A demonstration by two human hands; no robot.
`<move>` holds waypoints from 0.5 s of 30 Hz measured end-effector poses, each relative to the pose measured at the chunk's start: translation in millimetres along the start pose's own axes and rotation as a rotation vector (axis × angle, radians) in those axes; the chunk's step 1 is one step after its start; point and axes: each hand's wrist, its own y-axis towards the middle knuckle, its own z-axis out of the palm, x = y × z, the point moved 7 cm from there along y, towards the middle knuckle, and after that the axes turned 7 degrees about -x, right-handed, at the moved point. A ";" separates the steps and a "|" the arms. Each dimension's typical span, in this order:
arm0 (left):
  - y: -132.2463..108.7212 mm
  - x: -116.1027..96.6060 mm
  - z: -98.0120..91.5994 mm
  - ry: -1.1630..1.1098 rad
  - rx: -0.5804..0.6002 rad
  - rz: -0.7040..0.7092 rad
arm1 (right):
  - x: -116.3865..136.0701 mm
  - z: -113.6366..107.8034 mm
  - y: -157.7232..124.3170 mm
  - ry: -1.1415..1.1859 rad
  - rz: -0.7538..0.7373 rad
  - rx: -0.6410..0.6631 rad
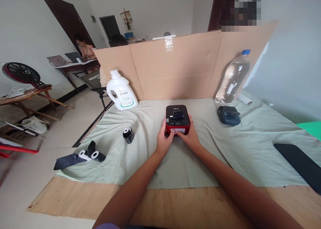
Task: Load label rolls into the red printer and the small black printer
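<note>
At the middle of the cloth sits a compact black-and-red label printer (178,117), with a dark piece lying on its top and a white sticker on its near side. My left hand (164,139) clasps its left side, fingers partly hidden behind it. On the opposite side my right hand (190,138) grips it the same way. Both thumbs meet over the sticker at the front. To the left stands a small black roll with a white core (128,135). Further left lie unwound black strips (69,161) beside white-cored rolls (96,155).
A cardboard screen (175,68) stands behind. Before it are a white jug (122,91) and a clear bottle with a blue cap (233,78). A dark blue device (228,116) and a black phone-like slab (299,165) lie right. A person (86,50) sits far left.
</note>
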 end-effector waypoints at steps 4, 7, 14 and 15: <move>3.2 -0.5 -3.0 0.053 0.010 0.029 | -1.5 0.3 -0.1 -0.004 -0.020 0.003; 8.3 0.8 -3.9 0.103 0.035 0.058 | -4.0 0.1 -0.2 -0.035 -0.028 -0.012; 24.6 6.3 -12.4 0.202 0.103 0.146 | -2.1 0.3 0.7 -0.005 -0.020 -0.009; 27.2 5.9 -13.8 0.212 0.116 0.160 | -1.9 0.4 1.0 0.000 -0.021 -0.008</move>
